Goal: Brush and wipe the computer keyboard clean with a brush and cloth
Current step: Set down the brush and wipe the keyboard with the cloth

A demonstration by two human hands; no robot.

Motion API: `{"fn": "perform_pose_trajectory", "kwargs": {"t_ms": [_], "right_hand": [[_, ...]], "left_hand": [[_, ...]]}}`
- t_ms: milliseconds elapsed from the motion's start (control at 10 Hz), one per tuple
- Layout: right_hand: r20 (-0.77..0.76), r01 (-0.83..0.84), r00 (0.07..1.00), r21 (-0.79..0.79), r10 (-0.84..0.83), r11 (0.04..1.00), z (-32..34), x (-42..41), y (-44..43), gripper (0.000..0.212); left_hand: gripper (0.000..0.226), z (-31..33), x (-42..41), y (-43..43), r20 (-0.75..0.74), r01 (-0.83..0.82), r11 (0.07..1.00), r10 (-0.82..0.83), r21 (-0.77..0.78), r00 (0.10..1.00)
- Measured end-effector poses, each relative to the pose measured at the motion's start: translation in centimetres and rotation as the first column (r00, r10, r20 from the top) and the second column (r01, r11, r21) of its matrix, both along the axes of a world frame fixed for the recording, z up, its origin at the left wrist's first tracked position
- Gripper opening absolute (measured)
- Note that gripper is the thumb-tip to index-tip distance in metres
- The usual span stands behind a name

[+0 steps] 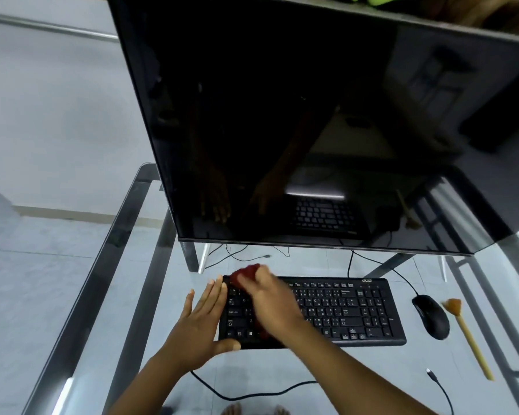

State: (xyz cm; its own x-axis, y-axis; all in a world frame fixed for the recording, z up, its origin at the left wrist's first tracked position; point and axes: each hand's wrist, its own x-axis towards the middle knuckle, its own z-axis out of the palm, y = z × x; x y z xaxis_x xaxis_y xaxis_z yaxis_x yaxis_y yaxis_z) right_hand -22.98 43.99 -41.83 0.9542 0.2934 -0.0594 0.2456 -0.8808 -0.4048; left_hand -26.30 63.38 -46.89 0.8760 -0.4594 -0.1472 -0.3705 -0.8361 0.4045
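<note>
A black keyboard (342, 310) lies on the glass desk (252, 369) below the monitor. My right hand (273, 304) presses a red cloth (244, 274) onto the keyboard's left part; the cloth shows past my fingertips at the top left corner. My left hand (204, 322) rests flat with straight fingers against the keyboard's left edge, thumb on its front edge. A brush (468, 336) with a yellow wooden handle and brown bristles lies on the desk to the right of the mouse, untouched.
A large dark monitor (297, 130) stands right behind the keyboard. A black mouse (431, 316) sits between keyboard and brush. Cables (252, 393) run across the glass in front and behind. The desk's metal frame (126, 265) runs along the left.
</note>
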Motion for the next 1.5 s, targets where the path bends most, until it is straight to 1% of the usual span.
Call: {"fn": "perform_pose_trajectory", "kwargs": {"t_ms": [100, 200, 300, 400, 500, 600, 700, 800, 900, 1000, 1100, 1200, 1300, 1400, 1500], "right_hand": [[-0.04, 0.252, 0.967, -0.01, -0.252, 0.968, 0.3, 1.3, -0.1, 0.025], [-0.045, 0.057, 0.998, 0.068, -0.054, 0.996, 0.6, -0.4, 2.5, 0.025], [-0.024, -0.005, 1.0, 0.002, 0.005, 1.0, -0.4, 0.5, 0.7, 0.041], [-0.011, 0.188, 0.982, -0.042, -0.188, 0.981, -0.3, 2.4, -1.9, 0.04], [-0.061, 0.053, 0.997, -0.007, -0.054, 0.999, 0.3, 0.1, -0.9, 0.037], [-0.139, -0.18, 0.974, 0.005, 0.179, 0.984, 1.4, -3.2, -0.5, 0.023], [0.032, -0.027, 0.999, -0.147, 0.032, 0.989, 1.7, -2.3, -3.6, 0.019], [0.073, 0.308, 0.951, -0.123, -0.301, 0.943, 0.5, -1.2, -6.7, 0.042], [0.013, 0.186, 0.982, -0.159, -0.187, 0.97, 0.2, -3.3, -5.1, 0.05], [0.065, -0.013, 0.998, -0.176, 0.025, 0.984, -0.2, -5.0, -5.4, 0.051], [0.1, 0.183, 0.981, -0.199, -0.165, 0.963, -0.4, -3.1, -9.2, 0.045], [0.082, 0.271, 0.962, -0.137, -0.261, 0.953, 0.1, -2.5, -9.3, 0.029], [0.03, 0.038, 0.999, -0.087, -0.035, 0.996, 0.2, -4.9, -6.7, 0.012], [0.111, 0.044, 0.994, -0.162, -0.026, 0.986, 0.3, -4.6, -8.1, 0.012], [0.118, 0.304, 0.95, -0.15, -0.289, 0.941, 0.3, -1.7, -10.3, 0.031]], "left_hand": [[0.114, 0.0, 0.0, 0.0, -0.005, -0.012, 1.0, 0.012, -0.023, 1.0], [0.115, 0.1, 0.0, 0.0, -0.039, -0.01, 1.0, 0.01, -0.012, 0.999], [0.117, 0.1, 0.1, 0.0, -0.055, -0.019, 1.0, 0.017, -0.024, 0.998], [0.119, 0.1, 0.1, 0.0, -0.066, -0.008, 1.0, 0.007, -0.011, 0.998], [0.121, 0.1, 0.2, 0.0, -0.076, -0.02, 1.0, 0.019, -0.011, 0.997], [0.122, 0.1, 0.1, 0.1, -0.089, -0.023, 1.0, 0.025, 0.021, 0.996], [0.12, 0.7, 0.0, 0.1, -0.112, -0.041, 0.999, 0.041, 0.006, 0.993], [0.1, 2.2, 0.4, -1.4, -0.048, -0.094, 0.991, 0.089, -0.094, 0.995], [0.076, 2.6, 1.2, -4.8, 0.073, -0.157, 0.969, 0.173, -0.193, 0.982], [0.064, 1.5, 1.4, -7.8, 0.126, -0.16, 0.976, 0.179, -0.149, 0.976], [0.059, 0.3, 0.9, -8.5, 0.166, -0.132, 0.99, 0.139, -0.051, 0.976], [0.059, 0.0, 0.7, -8.5, 0.215, -0.127, 0.992, 0.13, -0.025, 0.968], [0.059, -0.1, 0.8, -8.5, 0.226, -0.126, 0.992, 0.128, -0.025, 0.966], [0.059, -0.1, 0.9, -8.4, 0.24, -0.117, 0.993, 0.122, -0.032, 0.963], [0.059, -0.2, 0.9, -8.4, 0.248, -0.123, 0.992, 0.124, -0.023, 0.961]]}}
